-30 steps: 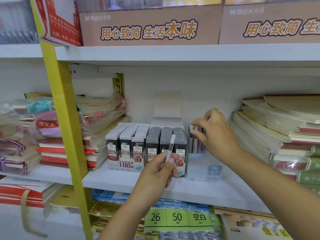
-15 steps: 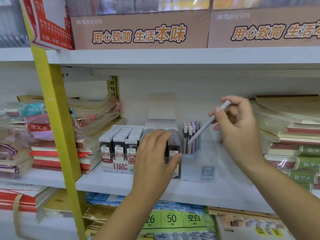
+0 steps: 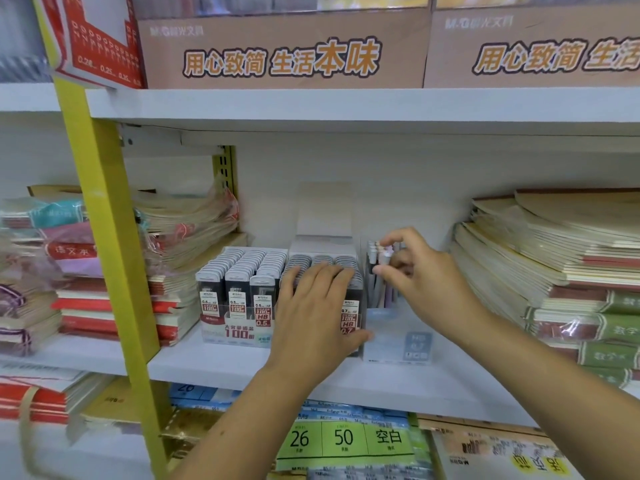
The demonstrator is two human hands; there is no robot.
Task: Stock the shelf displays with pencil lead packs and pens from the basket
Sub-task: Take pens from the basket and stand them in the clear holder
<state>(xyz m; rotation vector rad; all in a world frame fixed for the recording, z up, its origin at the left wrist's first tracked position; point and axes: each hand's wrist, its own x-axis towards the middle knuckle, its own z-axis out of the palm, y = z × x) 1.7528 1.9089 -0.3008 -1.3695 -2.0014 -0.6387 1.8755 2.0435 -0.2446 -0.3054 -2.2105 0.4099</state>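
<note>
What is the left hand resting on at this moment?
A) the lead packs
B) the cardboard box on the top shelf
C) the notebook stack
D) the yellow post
A: the left hand lies flat over the lead packs, while the right hand pinches a pen beside them.

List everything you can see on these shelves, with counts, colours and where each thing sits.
lead packs: many, black with grey caps, six rows, centre of middle shelf
pens: several, pastel, upright in clear box right of the lead packs
notebooks: stacks, mixed colours, both ends of middle shelf
cardboard boxes: two, brown, top shelf
post: one, yellow, left
left hand: flat on the right-side lead packs
right hand: pinching a pen top
</note>
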